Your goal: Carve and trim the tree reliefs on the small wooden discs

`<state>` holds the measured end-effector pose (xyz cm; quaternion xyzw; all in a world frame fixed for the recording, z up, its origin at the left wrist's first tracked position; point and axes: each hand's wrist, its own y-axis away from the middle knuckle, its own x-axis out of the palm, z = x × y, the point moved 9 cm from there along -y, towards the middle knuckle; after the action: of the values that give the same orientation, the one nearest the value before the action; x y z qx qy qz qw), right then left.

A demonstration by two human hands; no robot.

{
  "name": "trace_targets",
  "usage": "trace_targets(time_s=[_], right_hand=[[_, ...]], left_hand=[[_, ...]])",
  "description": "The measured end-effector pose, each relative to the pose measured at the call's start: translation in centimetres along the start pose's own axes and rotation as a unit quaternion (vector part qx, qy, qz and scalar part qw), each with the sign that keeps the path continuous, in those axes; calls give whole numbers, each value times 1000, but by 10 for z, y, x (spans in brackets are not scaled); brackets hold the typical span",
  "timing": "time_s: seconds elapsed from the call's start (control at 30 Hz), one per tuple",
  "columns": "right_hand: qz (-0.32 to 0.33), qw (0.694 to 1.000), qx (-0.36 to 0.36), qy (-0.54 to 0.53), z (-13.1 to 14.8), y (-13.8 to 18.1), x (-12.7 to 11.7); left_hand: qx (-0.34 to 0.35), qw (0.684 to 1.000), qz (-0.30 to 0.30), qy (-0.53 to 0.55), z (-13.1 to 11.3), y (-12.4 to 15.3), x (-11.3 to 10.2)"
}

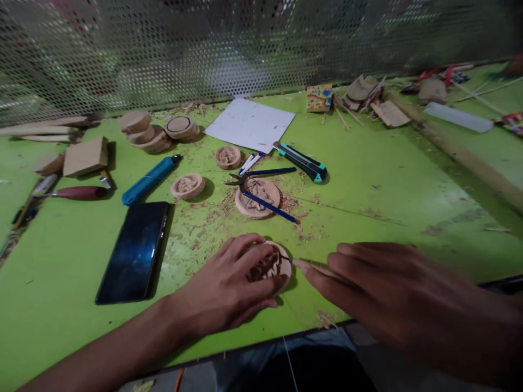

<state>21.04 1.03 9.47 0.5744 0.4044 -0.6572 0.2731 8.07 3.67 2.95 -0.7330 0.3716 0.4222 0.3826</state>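
Observation:
My left hand [241, 275] presses down on a round carved wooden disc [287, 277] at the table's near side, its fingers curled over the disc and hiding much of the relief. A carving tool with a slim wooden handle [324, 270] is gripped in my right hand [376, 288]. The tool's thin dark tip meets the disc's right rim. Just beyond the disc, pliers with blue handles [272, 207] lie spread across a larger carved disc [245, 206]. Two smaller carved discs, one nearer [188, 187] and one farther [227, 157], sit to the left of the pliers.
Wood shavings litter the green table [355, 218]. At left lie a phone [133, 253], a blue tool [151, 179], a red-handled tool [81, 193] and wooden blocks [85, 157]. Beyond are white paper [251, 124], a utility knife [300, 161] and a perforated metal screen [229, 49].

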Motion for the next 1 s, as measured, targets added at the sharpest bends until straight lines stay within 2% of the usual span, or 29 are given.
trace_targets(time_s=[0.17, 0.33, 0.57, 0.8, 1.0], right_hand=[[4, 1000, -1, 15, 5, 8, -6], [8, 999, -26, 32, 12, 11, -2], [0, 999, -22, 27, 10, 8, 0], [39, 995, -29, 89, 11, 2, 12], [56, 996, -17, 72, 8, 3, 17]], left_hand=[[4, 1000, 0, 1, -1, 0, -1], [4, 1000, -1, -1, 0, -1, -1], [2, 1000, -1, 3, 0, 0, -1], [-1, 1000, 4, 9, 1, -1, 0], [-12, 1000, 6, 14, 3, 1, 1]])
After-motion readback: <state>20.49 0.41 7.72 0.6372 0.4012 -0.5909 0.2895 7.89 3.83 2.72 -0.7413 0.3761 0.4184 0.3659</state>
